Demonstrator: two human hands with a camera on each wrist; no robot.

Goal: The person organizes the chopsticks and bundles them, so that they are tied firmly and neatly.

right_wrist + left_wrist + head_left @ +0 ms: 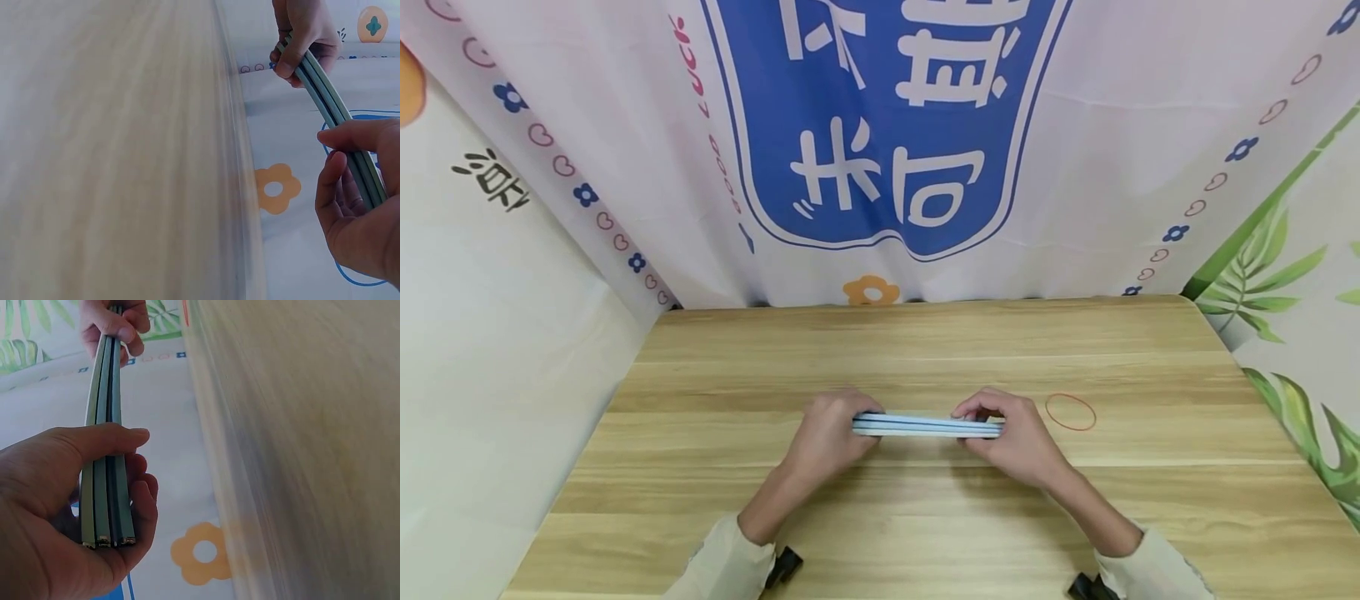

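Both hands hold a small stack of thin, flat, light-blue pieces (917, 426) above the wooden table, seen edge-on, so their kind is not clear. At one end my left hand (829, 435) grips it; in the left wrist view the thumb lies across the edges of the pieces (103, 500) and the fingers curl behind. The other end is pinched by my right hand (1021, 440), thumb on one side and fingers on the other, as the right wrist view also shows. A thin red rubber band (1071, 412) lies on the table to the right of my right hand.
The wooden table (715, 375) reaches back to a white curtain (1097, 167) with a blue printed panel. A pale wall (490, 333) stands at the left, and a leaf-patterned wall (1285, 333) at the right.
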